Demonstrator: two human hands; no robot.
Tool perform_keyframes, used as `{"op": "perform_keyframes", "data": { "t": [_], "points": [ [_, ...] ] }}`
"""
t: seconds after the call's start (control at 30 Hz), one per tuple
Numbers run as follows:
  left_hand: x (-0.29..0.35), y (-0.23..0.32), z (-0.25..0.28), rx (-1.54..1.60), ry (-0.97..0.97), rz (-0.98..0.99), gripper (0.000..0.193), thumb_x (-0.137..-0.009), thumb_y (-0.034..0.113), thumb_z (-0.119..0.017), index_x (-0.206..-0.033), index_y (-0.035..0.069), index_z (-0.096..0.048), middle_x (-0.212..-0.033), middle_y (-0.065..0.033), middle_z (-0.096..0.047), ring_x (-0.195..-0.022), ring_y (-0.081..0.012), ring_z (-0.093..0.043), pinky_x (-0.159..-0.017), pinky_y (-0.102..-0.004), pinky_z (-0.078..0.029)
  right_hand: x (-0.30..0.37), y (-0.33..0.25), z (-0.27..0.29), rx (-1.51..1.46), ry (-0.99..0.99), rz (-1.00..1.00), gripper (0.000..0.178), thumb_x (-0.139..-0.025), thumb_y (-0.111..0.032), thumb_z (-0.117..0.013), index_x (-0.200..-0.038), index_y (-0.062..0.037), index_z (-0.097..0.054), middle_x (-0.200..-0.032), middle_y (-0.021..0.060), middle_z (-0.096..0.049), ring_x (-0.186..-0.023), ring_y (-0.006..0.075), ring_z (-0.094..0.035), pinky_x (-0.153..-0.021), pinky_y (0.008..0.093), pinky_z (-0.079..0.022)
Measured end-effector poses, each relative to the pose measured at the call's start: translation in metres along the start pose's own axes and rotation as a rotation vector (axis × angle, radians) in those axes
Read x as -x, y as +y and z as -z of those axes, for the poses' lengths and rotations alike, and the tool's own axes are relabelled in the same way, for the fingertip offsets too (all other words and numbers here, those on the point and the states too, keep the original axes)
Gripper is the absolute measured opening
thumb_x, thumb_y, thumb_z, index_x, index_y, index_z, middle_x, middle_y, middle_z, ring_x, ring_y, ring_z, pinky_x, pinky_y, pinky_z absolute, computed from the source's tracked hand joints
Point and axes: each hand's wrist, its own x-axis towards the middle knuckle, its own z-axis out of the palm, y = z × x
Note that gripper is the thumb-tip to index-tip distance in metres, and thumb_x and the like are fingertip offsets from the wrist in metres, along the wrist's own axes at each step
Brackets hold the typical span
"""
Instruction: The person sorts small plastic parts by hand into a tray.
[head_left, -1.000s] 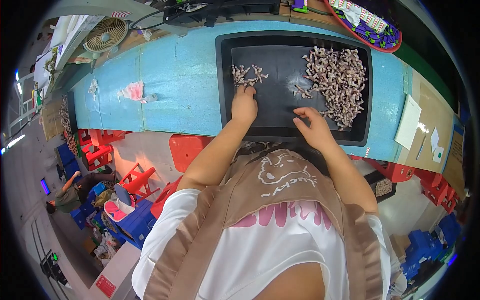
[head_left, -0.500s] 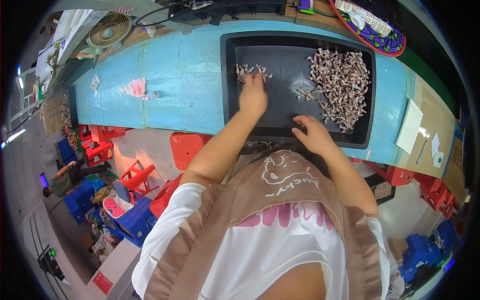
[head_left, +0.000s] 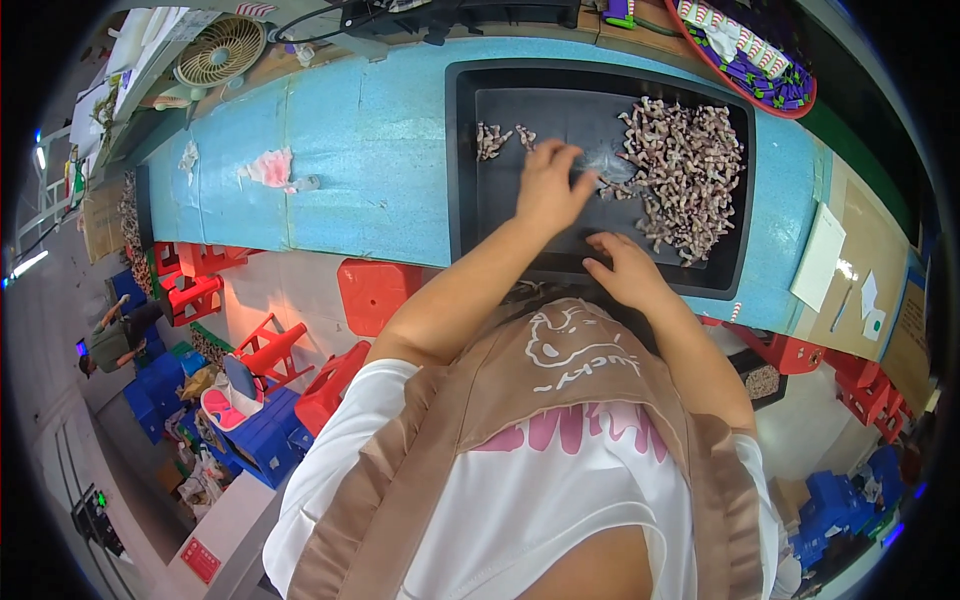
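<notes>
A large black rectangular tray [head_left: 520,262] lies on the table before me. My left hand [head_left: 552,188] is over its middle, thumb and fingers apart, with nothing seen in them. Beyond its fingertips are a few small brown-and-white knobbly pieces [head_left: 526,137], and a small group of the same kind [head_left: 490,142] lies in the tray's far left corner. A big heap of these pieces [head_left: 685,165] fills the right side, too small to name exactly. Near the front rim, my right hand [head_left: 628,272] rests with thumb and fingers spread, holding nothing visible.
Blue sheeting [head_left: 370,150] covers the table, with a pink-stained scrap [head_left: 270,169] at left. A red basket [head_left: 745,60] of purple and white items stands at the far right. A white sheet [head_left: 818,257] lies right of the tray. Red stools [head_left: 378,297] stand below the table.
My left hand has moved right from the small group at the tray's far left toward its middle, and its fingers have spread. My right hand has stayed put.
</notes>
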Motion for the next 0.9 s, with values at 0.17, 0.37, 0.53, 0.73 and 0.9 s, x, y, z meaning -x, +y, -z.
{"op": "perform_keyframes", "data": {
  "t": [0.17,0.37,0.53,0.73,0.9],
  "points": [
    [0.003,-0.030,-0.003,-0.478,-0.045,0.035,0.044,-0.073,0.018,-0.062,-0.112,0.002,-0.053,-0.128,-0.0192,-0.034,-0.110,-0.0335,-0.040,-0.088,-0.0442,-0.035,-0.001,0.002,0.000,-0.039,0.002,-0.006,0.033,-0.078,-0.022,-0.060,-0.105,-0.0040,-0.055,-0.099,0.0149,-0.058,-0.096,0.0298,-0.056,-0.082,0.0368,-0.044],
    [0.013,-0.013,-0.014,-0.379,-0.093,0.040,0.043,-0.073,0.012,-0.060,-0.113,-0.002,-0.051,-0.122,-0.0180,-0.043,-0.104,-0.0317,-0.046,-0.085,-0.0389,-0.039,-0.002,0.003,-0.001,-0.023,-0.011,-0.011,0.032,-0.079,-0.023,-0.060,-0.105,-0.0043,-0.055,-0.099,0.0151,-0.058,-0.096,0.0300,-0.055,-0.082,0.0373,-0.044],
    [0.008,0.005,-0.010,0.331,-0.207,0.055,0.035,-0.073,0.011,-0.061,-0.107,0.005,-0.055,-0.096,-0.0145,-0.058,-0.092,-0.0308,-0.055,-0.083,-0.0398,-0.042,-0.002,0.005,-0.002,0.013,-0.013,0.002,0.033,-0.079,-0.024,-0.060,-0.106,-0.0046,-0.054,-0.100,0.0150,-0.058,-0.096,0.0312,-0.055,-0.083,0.0385,-0.043],
    [0.011,-0.036,0.006,-0.507,0.161,0.059,0.042,-0.072,0.019,-0.063,-0.111,0.008,-0.055,-0.134,-0.0216,-0.030,-0.124,-0.0450,-0.023,-0.099,-0.0544,-0.021,-0.001,0.002,0.000,-0.011,-0.011,-0.021,0.034,-0.079,-0.023,-0.061,-0.106,-0.0044,-0.054,-0.099,0.0146,-0.059,-0.096,0.0298,-0.056,-0.082,0.0371,-0.044],
    [0.032,-0.022,0.000,-0.530,-0.167,0.059,0.048,-0.076,0.029,-0.058,-0.118,0.008,-0.052,-0.141,-0.0225,-0.019,-0.129,-0.0473,-0.013,-0.103,-0.0567,-0.010,-0.002,0.002,-0.001,0.000,-0.016,-0.010,0.034,-0.078,-0.023,-0.061,-0.106,-0.0045,-0.054,-0.099,0.0143,-0.059,-0.096,0.0291,-0.056,-0.082,0.0366,-0.044]
  ]
}}
